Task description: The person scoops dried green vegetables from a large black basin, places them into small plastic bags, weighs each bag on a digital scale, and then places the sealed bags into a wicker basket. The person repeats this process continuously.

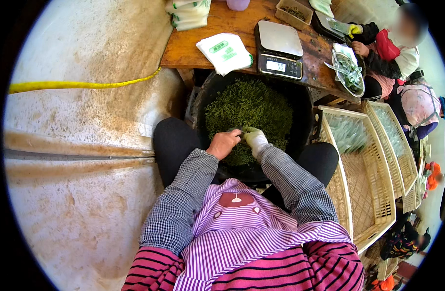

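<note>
A large black tub (251,176) stands between my knees, holding a heap of small green plant matter (249,105), perhaps peppercorns or herb sprigs. Above the near part of this heap my two hands meet at the fingertips. My left hand (224,143) is bare, its fingers bent. On my right hand (255,140) is a pale glove stained green at the fingers. Something small and dark seems to be between the fingertips, too small to name. Whether either hand grips it, I cannot tell.
Beyond the tub, a wooden table (222,22) carries a digital scale (280,40), printed plastic bags (226,52) and a plastic box (294,12). Right of me, a crate (360,196) holds filled bags (344,132). A co-worker (389,54) sits at the table's right. A wall (80,203) is left.
</note>
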Motion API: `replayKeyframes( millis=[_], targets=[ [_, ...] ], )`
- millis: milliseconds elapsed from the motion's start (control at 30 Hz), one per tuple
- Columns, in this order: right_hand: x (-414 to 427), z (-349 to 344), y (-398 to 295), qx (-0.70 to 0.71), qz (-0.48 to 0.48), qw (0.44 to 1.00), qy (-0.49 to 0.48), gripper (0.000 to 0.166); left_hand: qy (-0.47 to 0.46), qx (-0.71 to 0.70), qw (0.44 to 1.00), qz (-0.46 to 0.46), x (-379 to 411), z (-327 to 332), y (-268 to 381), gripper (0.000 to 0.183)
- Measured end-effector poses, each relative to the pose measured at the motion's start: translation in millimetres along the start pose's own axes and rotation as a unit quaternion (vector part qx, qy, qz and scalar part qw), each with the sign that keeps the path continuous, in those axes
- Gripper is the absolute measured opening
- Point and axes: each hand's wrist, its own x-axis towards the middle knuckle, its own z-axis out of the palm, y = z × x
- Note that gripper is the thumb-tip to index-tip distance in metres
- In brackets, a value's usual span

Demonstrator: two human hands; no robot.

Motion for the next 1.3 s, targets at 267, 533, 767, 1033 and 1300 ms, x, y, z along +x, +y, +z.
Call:
replayKeyframes(
  millis=[267, 533, 767, 1033, 1300],
  targets=[
    [41.5, 11.1, 121.9, -0.224, -0.066, 0.968, 0.091, 0.077, 0.112, -0.105, 0.967, -0.202, 13.8, -9.8, -6.1, 0.005],
    [22.4, 72.1, 101.5, -0.401, -0.081, 0.912, 0.0, 0.08, 0.14, -0.115, 0.96, -0.215, 11.8, -21.6, 1.9, 0.005],
    [21.2, 43.7, 94.1, 0.249, -0.023, 0.968, 0.011, 0.019, 0.149, -0.115, 0.962, -0.199, 14.1, -14.1, -1.3, 0.005],
    [-48.0, -7.3, -46.1, 0.179, -0.24, 0.947, -0.112, 0.028, 0.109, -0.053, 0.983, -0.14, 11.3, -13.1, 1.2, 0.014],
    [-42.5, -7.3, -46.8, -0.549, -0.35, 0.754, 0.091, 0.036, 0.09, -0.056, 0.985, -0.138, 6.3, -11.7, 1.0, 0.009]
  ],
)
